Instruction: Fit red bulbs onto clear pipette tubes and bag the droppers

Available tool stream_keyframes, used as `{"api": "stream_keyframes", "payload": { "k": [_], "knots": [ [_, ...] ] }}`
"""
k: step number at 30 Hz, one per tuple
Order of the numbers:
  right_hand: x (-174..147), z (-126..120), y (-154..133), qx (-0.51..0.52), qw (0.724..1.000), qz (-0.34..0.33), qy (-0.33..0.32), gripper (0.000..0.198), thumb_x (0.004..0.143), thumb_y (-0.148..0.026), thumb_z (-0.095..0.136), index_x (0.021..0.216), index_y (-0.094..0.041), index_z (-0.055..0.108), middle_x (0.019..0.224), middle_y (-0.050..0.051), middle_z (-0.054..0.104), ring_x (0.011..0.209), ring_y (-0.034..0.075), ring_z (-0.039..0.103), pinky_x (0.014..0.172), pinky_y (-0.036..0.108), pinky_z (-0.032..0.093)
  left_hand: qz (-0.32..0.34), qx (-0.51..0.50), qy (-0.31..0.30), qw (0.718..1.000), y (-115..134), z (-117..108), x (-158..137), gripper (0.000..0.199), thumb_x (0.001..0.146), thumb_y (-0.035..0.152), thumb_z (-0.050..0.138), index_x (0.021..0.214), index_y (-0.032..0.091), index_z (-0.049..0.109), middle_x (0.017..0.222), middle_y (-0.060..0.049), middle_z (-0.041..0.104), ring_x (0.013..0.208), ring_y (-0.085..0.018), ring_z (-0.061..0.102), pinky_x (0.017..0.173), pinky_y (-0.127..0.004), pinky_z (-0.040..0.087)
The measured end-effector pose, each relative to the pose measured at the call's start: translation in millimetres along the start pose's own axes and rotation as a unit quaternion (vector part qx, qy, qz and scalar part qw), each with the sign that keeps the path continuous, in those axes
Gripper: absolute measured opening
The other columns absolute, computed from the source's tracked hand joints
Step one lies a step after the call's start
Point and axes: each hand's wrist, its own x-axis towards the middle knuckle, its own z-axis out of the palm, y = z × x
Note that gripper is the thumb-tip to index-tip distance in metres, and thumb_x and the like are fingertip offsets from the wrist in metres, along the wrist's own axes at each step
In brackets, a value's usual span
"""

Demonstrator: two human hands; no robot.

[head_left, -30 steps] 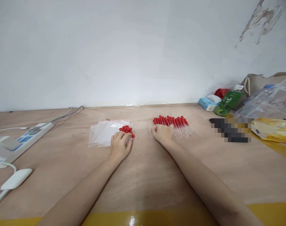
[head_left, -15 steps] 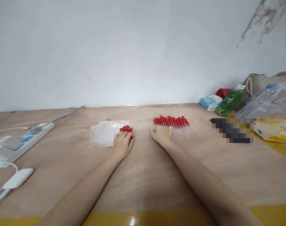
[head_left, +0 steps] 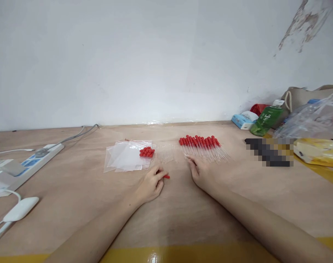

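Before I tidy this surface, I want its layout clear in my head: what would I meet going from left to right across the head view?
White plastic power strip, flat translucent plastic bags, slender bare transparent tubes, transparent tubes with red rounded tops, blue-and-white rectangular pack, green plastic bottle, yellow-and-white plastic packet.

1. Single red bulb [head_left: 167,176], held, nearest the front edge of the worktop [head_left: 166,223].
2. Loose red bulbs [head_left: 147,152], heaped.
3. Clear tubes [head_left: 165,153], slender, side by side.
4. Red-capped tubes [head_left: 201,143], rowed, caps toward far edge.
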Motion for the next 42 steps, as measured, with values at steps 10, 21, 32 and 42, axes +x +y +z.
{"api": "stream_keyframes", "payload": {
  "k": [10,21,32,42],
  "knots": [
    [-7.7,-8.6,-10.5,-0.032,0.993,-0.080,-0.077,0.016,0.085,-0.023,0.042,0.083,-0.018,0.056,0.071,0.001,0.060,0.062,0.011,0.052,0.073,0.031,0.031,-0.068,-0.066,0.052,0.994,4.9,-1.1,8.2,0.017,0.087,0.026,0.045,0.095,0.019,0.059,0.085,-0.003,0.058,0.080,-0.015,0.054,0.072,-0.028,0.043],
    [-10.1,-3.3,-7.8,0.010,0.988,-0.114,-0.103,0.017,0.086,-0.023,0.041,0.086,-0.019,0.057,0.072,0.001,0.062,0.064,0.012,0.051,0.069,0.029,0.031,-0.065,-0.083,0.072,0.992,9.3,5.0,12.3,0.014,0.087,0.025,0.044,0.094,0.020,0.055,0.084,-0.002,0.061,0.078,-0.015,0.055,0.070,-0.026,0.043],
    [-3.3,-13.2,-5.7,-0.006,0.976,-0.135,-0.170,0.020,0.087,-0.023,0.043,0.090,-0.022,0.064,0.079,0.001,0.066,0.064,0.010,0.052,0.071,0.030,0.026,-0.061,-0.122,0.037,0.990,11.9,4.0,8.9,0.016,0.088,0.026,0.043,0.086,0.018,0.058,0.078,-0.002,0.060,0.071,-0.013,0.054,0.066,-0.024,0.042],
    [-6.6,-10.6,-16.2,-0.062,0.970,-0.177,-0.154,0.021,0.085,-0.018,0.041,0.083,-0.018,0.062,0.071,0.001,0.064,0.058,0.010,0.045,0.067,0.029,0.022,-0.018,-0.097,0.001,0.995,13.5,7.2,7.4,0.016,0.087,0.027,0.044,0.085,0.017,0.056,0.075,-0.002,0.057,0.067,-0.012,0.052,0.063,-0.023,0.041]
  ]
}}
